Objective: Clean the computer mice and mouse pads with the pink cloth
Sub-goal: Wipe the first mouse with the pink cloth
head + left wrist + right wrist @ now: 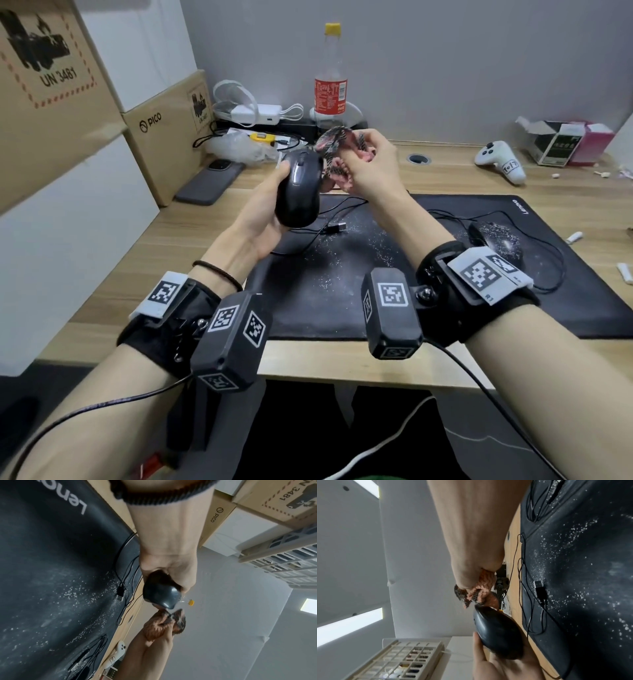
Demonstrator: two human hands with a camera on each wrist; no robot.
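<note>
My left hand holds a black wired mouse in the air above the desk, fingers curled round it; the same mouse shows in both wrist views. My right hand grips the bunched pink cloth just right of the mouse's front end, touching it. A second black mouse, speckled with white dust, lies on the right of the black mouse pad, which carries white specks in its middle.
Cardboard boxes stand at the left, with a dark phone beside them. A bottle, chargers and cables sit at the back. A white controller and small boxes lie at the back right. A USB plug rests on the pad.
</note>
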